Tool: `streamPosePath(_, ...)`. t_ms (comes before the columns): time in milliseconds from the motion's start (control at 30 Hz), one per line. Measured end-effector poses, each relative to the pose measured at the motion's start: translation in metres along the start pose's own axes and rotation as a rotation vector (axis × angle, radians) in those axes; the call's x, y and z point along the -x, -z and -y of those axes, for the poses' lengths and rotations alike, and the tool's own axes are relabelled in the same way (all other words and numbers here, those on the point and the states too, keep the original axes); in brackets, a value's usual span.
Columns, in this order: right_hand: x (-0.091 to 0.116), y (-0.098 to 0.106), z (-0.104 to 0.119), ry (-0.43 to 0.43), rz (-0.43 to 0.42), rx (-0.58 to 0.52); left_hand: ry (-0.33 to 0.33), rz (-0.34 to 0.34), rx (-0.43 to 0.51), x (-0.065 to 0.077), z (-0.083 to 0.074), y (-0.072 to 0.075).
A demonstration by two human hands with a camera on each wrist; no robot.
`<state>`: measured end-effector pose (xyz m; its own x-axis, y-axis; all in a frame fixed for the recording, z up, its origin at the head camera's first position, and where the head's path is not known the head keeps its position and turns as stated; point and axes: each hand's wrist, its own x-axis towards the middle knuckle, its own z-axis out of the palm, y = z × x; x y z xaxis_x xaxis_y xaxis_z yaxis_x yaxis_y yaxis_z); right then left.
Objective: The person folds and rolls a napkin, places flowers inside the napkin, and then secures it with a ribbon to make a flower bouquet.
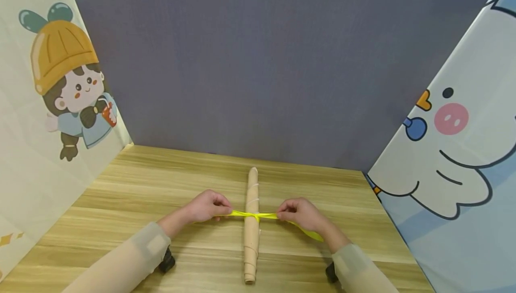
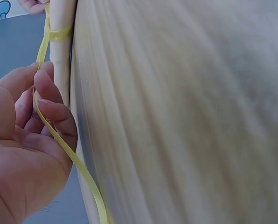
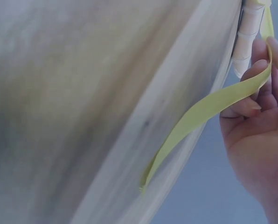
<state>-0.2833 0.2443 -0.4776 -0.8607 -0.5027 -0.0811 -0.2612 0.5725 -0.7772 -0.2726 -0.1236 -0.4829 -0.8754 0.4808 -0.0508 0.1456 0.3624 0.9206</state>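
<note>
A long, beige rolled bundle lies lengthwise on the wooden table, its spiral edges showing. Around its middle runs a yellow ribbon, crossed on top in what looks like a knot. My left hand pinches one end of it between thumb and fingertips, left of the roll. On the other side my right hand pinches the opposite end. Both stretches are taut. In the left wrist view a loose tail of ribbon hangs past the palm. A wider tail curves down from the right hand in the right wrist view.
The wood-grain table ends at a dark grey back panel. Side panels stand left and right, with a cartoon child and a white cartoon bird. Dark wrist devices show at both sleeve cuffs.
</note>
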Motion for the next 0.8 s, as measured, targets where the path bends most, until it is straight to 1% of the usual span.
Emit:
streamPosePath(233, 0.0014, 0.0026, -0.0014, 0.009, -0.005, -0.011, 0.022, 0.018, -0.016, 0.0038, -0.0002, 0.004)
streamPosePath(433, 0.0013, 0.0025, -0.0002, -0.015, -0.008, 0.006, 0.028, 0.029, -0.028, 0.0051, 0.0013, 0.0065)
streamPosePath(667, -0.001, 0.0011, -0.0015, -0.042, -0.016, 0.049, 0.009, 0.029, -0.041, 0.0069, 0.0043, 0.0094)
streamPosePath(800, -0.0024, 0.0005, -0.0036, -0.052, -0.02, 0.073, -0.005, 0.044, -0.04, 0.0081, 0.0043, 0.0103)
